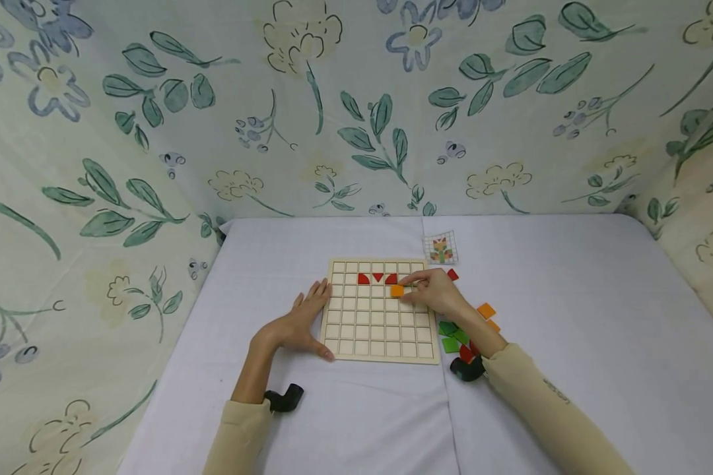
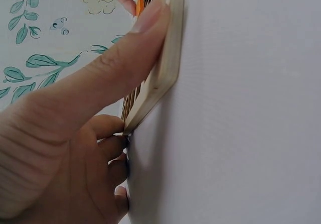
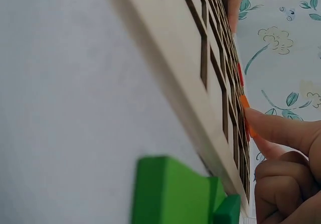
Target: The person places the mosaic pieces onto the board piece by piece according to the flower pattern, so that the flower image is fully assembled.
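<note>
A square wooden grid board (image 1: 371, 332) lies on the white-covered table. In one of its upper rows sit two red rounded tiles (image 1: 363, 280) with a red triangle tile (image 1: 377, 277) between them. My right hand (image 1: 444, 295) pinches an orange square tile (image 1: 397, 291) between thumb and forefinger, just below the right red rounded tile. In the right wrist view the orange tile (image 3: 245, 101) is at the grid's surface; whether it is seated cannot be told. My left hand (image 1: 294, 328) rests spread against the board's left side, its thumb (image 2: 125, 58) at the near corner.
Right of the board lie several loose tiles: green ones (image 1: 450, 344), orange ones (image 1: 486, 311) and red ones (image 1: 466, 354), partly under the right forearm. Farther up is a single red tile (image 1: 453, 274). A small pattern card (image 1: 441, 249) lies beyond the board's far right corner.
</note>
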`<state>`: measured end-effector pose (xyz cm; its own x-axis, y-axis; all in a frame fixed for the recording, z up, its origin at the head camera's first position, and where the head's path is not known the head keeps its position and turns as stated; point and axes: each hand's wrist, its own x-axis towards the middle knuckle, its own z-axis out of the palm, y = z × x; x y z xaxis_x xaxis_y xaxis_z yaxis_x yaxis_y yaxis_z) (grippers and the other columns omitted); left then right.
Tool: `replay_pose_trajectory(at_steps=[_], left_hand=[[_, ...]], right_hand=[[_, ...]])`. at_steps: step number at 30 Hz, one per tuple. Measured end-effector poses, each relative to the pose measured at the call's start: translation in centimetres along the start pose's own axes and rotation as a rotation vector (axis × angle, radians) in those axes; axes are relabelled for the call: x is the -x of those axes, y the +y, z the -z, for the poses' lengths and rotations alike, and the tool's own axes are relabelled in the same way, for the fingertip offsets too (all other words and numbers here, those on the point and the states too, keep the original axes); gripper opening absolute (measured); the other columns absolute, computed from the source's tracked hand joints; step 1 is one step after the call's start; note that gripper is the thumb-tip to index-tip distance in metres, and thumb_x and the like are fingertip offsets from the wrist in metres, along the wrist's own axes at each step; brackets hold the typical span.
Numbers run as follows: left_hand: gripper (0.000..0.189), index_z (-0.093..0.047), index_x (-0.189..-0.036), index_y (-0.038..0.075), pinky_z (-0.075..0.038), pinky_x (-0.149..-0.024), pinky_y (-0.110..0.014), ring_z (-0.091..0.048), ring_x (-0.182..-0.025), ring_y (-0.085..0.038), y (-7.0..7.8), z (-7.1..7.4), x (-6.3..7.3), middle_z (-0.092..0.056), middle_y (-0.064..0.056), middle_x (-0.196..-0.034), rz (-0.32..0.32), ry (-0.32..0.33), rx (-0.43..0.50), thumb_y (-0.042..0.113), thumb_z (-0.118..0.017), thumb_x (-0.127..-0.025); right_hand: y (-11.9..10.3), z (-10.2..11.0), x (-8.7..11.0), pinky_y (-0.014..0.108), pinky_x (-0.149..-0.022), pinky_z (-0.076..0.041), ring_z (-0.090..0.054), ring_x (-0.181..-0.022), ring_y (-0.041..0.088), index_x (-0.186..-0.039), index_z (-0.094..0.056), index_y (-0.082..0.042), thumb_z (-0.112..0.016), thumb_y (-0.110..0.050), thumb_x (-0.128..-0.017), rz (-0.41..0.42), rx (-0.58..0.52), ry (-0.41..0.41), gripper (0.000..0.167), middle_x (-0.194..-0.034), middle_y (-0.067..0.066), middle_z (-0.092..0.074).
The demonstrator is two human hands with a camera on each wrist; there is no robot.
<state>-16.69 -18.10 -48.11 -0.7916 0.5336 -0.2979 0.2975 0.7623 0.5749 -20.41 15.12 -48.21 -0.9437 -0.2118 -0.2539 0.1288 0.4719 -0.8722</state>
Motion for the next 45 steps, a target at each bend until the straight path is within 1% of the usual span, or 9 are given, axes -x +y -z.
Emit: replay_pose_trajectory(at_steps=[4,13,18,26,34,41,45], left_hand=[[0.145,-0.001,-0.165,0.0,0.004,-0.132,-0.058,0.013,-0.163,-0.032,0.0,0.0,0.0,0.008,-0.015,-0.174,-0.011,0.008,0.01,0.04,-0.098,-0.065],[0.146,-0.002,-0.165,0.0,0.004,-0.132,-0.057,0.012,-0.163,-0.032,0.0,-0.1,0.1,0.008,-0.015,-0.174,-0.018,0.018,0.045,0.038,-0.099,-0.064],[0.145,-0.002,-0.165,0.0,0.004,-0.132,-0.057,0.012,-0.163,-0.032,0.0,-0.1,0.1,0.008,-0.014,-0.174,-0.023,0.019,0.043,0.039,-0.099,-0.064],[0.146,-0.001,-0.165,0.0,0.004,-0.132,-0.057,0.011,-0.163,-0.033,0.1,-0.1,0.0,0.008,-0.015,-0.174,-0.029,0.018,0.036,0.039,-0.099,-0.064],[0.145,-0.001,-0.165,0.001,0.005,-0.132,-0.057,0.012,-0.163,-0.033,0.1,0.0,0.0,0.008,-0.014,-0.175,-0.035,0.014,0.037,0.039,-0.099,-0.065],[0.146,0.0,-0.165,0.0,0.005,-0.132,-0.058,0.012,-0.162,-0.033,0.0,0.0,0.1,0.01,-0.015,-0.174,-0.03,0.011,0.047,0.038,-0.099,-0.064],[0.145,0.0,-0.165,0.0,0.005,-0.132,-0.058,0.013,-0.162,-0.033,0.0,0.0,0.1,0.01,-0.015,-0.174,-0.031,0.011,0.046,0.038,-0.099,-0.065]], right_hand=[[-0.2,-0.1,0.0,0.021,-0.045,-0.023,-0.024,-0.048,0.011,-0.116,-0.077,-0.008,-0.083,-0.012,-0.087,-0.011,-0.003,0.011,0.031,-0.056,-0.005,-0.03],[-0.1,-0.1,0.0,0.023,-0.047,-0.023,-0.026,-0.051,0.012,-0.113,-0.078,-0.007,-0.084,-0.014,-0.086,-0.031,-0.028,0.025,0.029,-0.058,-0.004,-0.031],[-0.1,-0.3,-0.2,0.023,-0.048,-0.023,-0.027,-0.054,0.012,-0.113,-0.078,-0.007,-0.084,-0.016,-0.087,-0.031,-0.009,0.031,0.028,-0.06,-0.005,-0.031],[-0.4,-0.7,-0.5,0.023,-0.048,-0.024,-0.027,-0.053,0.013,-0.112,-0.078,-0.008,-0.083,-0.017,-0.088,-0.028,0.005,0.018,0.026,-0.058,-0.004,-0.032],[-0.6,-0.9,-0.7,0.023,-0.049,-0.023,-0.027,-0.053,0.013,-0.11,-0.079,-0.007,-0.084,-0.015,-0.087,-0.015,0.021,0.031,0.025,-0.057,-0.004,-0.032],[-0.6,-1.1,-0.6,0.022,-0.048,-0.022,-0.026,-0.052,0.012,-0.107,-0.08,-0.007,-0.085,-0.014,-0.086,0.001,0.005,0.033,0.022,-0.056,-0.005,-0.032],[-0.6,-1.2,-0.6,0.022,-0.047,-0.023,-0.027,-0.05,0.012,-0.106,-0.081,-0.008,-0.085,-0.015,-0.086,-0.007,-0.002,0.032,0.022,-0.055,-0.005,-0.033]])
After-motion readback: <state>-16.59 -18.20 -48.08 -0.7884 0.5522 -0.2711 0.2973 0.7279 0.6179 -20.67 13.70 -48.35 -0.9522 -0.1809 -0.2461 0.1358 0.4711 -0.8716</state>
